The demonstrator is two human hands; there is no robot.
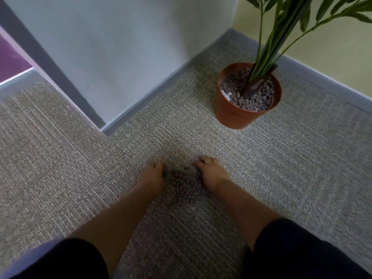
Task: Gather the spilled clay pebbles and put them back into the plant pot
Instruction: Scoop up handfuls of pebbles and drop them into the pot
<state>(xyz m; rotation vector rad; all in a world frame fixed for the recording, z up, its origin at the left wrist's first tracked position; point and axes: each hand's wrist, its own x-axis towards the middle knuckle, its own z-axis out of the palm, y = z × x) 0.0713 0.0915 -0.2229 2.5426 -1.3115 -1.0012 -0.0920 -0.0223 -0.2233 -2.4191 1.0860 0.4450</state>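
A heap of brown-grey clay pebbles (186, 186) lies on the carpet between my two hands. My left hand (154, 175) rests edge-down on the carpet against the heap's left side, fingers curved. My right hand (211, 174) presses against the heap's right side, fingers bent toward the floor. Both hands cup the pile from the sides; neither has lifted any pebbles. The terracotta plant pot (231, 111) stands farther away to the right, holding more pebbles and a green plant (281, 29).
The grey striped carpet (80, 158) covers the floor. A white wall corner (104, 125) juts out at the left, with a grey skirting board along it. A yellow wall (332, 47) runs behind the pot. My dark sleeves fill the lower corners.
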